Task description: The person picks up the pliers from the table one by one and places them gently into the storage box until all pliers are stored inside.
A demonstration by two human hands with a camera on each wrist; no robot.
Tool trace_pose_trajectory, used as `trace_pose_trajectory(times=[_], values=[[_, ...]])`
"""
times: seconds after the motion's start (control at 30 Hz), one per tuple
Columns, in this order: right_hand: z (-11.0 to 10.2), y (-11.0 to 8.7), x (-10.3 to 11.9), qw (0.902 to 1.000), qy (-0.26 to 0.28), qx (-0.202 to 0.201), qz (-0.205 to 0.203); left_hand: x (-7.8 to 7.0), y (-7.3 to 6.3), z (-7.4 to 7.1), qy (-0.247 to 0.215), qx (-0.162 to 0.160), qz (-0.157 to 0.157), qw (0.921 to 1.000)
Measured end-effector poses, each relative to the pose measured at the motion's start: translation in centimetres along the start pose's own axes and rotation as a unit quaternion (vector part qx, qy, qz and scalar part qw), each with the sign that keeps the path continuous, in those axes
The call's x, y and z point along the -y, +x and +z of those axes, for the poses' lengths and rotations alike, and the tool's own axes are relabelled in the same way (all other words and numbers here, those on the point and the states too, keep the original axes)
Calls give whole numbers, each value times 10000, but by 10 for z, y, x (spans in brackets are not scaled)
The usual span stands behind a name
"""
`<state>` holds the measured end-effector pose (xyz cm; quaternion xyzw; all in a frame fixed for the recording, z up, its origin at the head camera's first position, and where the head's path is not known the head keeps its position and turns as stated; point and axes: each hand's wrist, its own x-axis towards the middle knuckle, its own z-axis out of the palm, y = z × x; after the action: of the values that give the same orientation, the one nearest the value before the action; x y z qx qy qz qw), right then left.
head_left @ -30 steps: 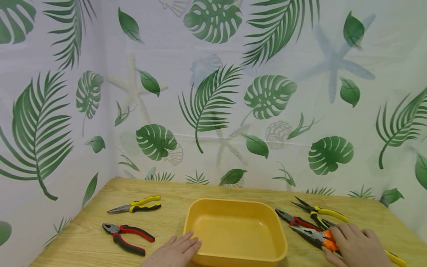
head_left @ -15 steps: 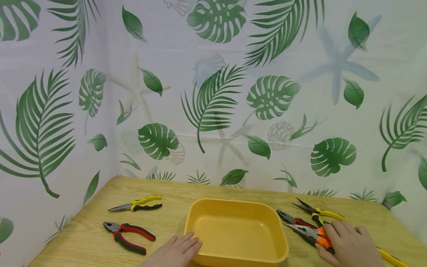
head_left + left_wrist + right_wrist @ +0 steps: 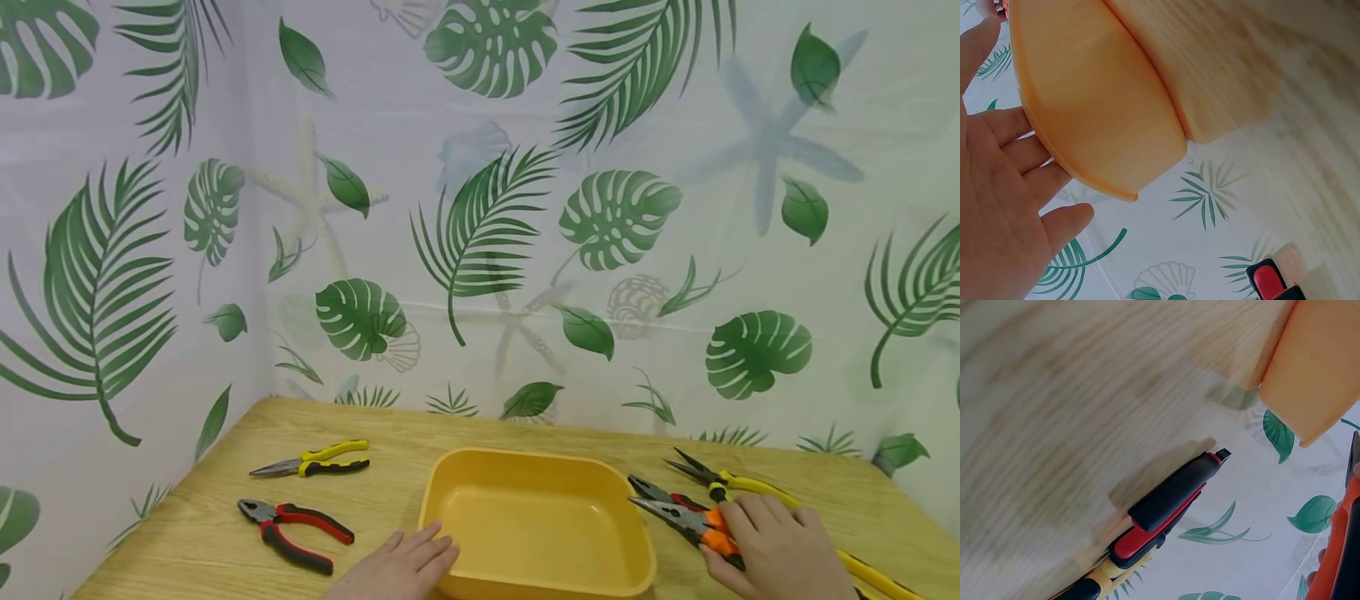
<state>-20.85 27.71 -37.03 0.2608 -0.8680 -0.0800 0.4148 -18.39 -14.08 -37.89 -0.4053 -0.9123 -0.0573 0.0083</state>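
Against a yellow tray, left grip outstretched, right grip nearby curled round orange-handled pliers

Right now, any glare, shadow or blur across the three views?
Head: small glints at inside corners of the yellow tray; left wrist: grain of the table smeared toward the right; right wrist: dim patch beside the red-and-black pliers, shadow or reflection, can't tell.

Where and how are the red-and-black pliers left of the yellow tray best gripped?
Probably around both handles, from the near right side: the pliers lie flat, handles spread toward the left hand, metal nose pointing far left.
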Motion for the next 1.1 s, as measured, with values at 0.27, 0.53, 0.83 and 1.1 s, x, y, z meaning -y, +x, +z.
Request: trace_pose_trajectory(times=[0.27, 0.53, 0.83, 1.1], values=[[-9, 9, 5, 9985, 58, 528, 150, -1, -1, -1, -175, 206, -193, 9994], [-10, 13, 9, 9985, 84, 533, 76, -2, 1, -2, -276, 318, -309, 9986], [-6, 19, 13, 9993, 196, 278, -159, -4, 1, -4, -436, 479, -448, 9969], [-5, 23, 18, 9988, 282, 368, -185, -3, 2, -4, -405, 511, -454, 9968]])
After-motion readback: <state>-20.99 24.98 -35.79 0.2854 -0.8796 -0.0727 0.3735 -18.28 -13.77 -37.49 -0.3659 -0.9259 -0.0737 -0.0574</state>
